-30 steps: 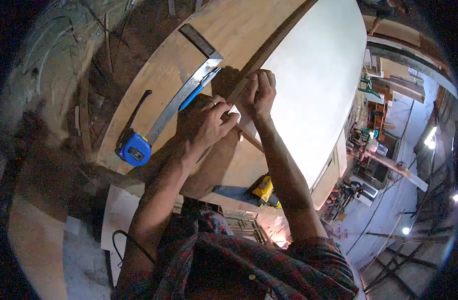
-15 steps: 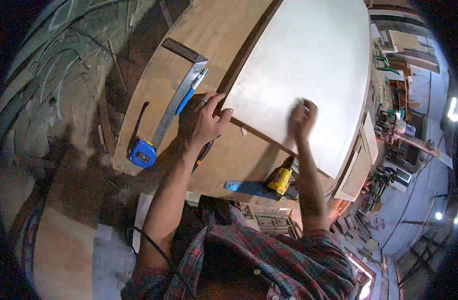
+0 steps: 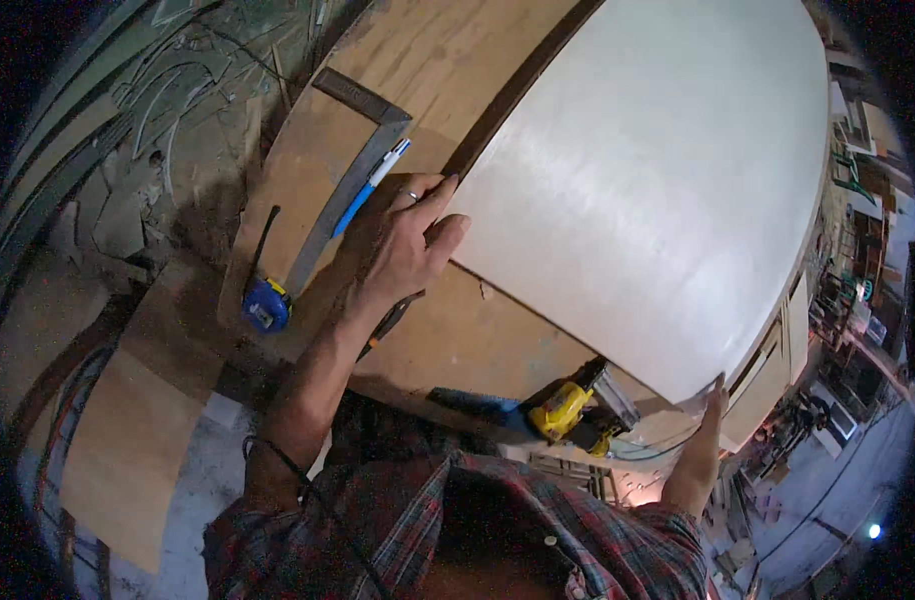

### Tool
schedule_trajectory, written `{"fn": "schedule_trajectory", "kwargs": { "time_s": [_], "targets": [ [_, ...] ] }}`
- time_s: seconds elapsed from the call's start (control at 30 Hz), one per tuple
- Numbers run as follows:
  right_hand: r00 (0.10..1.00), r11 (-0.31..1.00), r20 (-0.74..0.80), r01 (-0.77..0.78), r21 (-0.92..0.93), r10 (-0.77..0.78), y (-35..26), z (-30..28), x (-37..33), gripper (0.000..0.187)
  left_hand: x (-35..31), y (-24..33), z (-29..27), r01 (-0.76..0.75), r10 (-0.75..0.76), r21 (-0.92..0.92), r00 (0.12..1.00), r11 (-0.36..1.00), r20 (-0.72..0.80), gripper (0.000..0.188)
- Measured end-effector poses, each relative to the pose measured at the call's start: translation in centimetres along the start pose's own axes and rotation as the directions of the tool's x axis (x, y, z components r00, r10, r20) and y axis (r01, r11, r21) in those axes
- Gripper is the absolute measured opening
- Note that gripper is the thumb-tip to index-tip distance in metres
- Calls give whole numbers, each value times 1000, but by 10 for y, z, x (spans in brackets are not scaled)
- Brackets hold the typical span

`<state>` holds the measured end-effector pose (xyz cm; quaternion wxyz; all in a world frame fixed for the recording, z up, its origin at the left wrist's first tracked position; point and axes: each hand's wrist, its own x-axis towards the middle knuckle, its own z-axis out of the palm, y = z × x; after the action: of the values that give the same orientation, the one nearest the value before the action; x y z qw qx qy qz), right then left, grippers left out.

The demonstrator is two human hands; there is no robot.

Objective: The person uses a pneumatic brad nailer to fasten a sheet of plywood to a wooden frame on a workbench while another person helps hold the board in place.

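A large white panel [image 3: 637, 200] with a dark left edge lies on a wooden worktop [image 3: 457, 340]. At its near left corner, my left hand [image 3: 412, 245] grips the edge, thumb toward the white face and the other fingers curled along the side. A ring shows on one finger. Farther right, my right hand [image 3: 715, 400] holds the panel's near right corner with its fingertips, partly hidden by the angle. Between my arms, a yellow and black nail gun [image 3: 562, 410] rests against the near edge. Beside my left wrist lies a dark tool with an orange mark [image 3: 382, 330].
Left of my left hand lie a metal try square [image 3: 362, 100], a blue and white pen [image 3: 372, 187] on its blade, and a blue tape measure [image 3: 266, 305]. Scrap offcuts [image 3: 127, 210] cover the floor at left. Wooden frames [image 3: 757, 385] stand beyond the panel's right edge.
My right hand has moved from over the white face to the near right corner. The view has shifted, and my left hand stays at the left corner.
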<state>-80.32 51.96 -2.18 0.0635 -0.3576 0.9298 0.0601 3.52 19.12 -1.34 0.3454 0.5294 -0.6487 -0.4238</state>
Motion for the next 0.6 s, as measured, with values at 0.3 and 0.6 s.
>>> {"fn": "schedule_trajectory", "kwargs": {
  "time_s": [0.3,0.6],
  "targets": [
    [899,896,242,-410,172,365,2,-19,-10,72,55,18,8,5,-5,50,1000,999,-5,43],
    [800,811,244,-580,82,548,-42,-48,-70,74,113,21,25,-104,101,90,994,991,41,46]
  ]
}}
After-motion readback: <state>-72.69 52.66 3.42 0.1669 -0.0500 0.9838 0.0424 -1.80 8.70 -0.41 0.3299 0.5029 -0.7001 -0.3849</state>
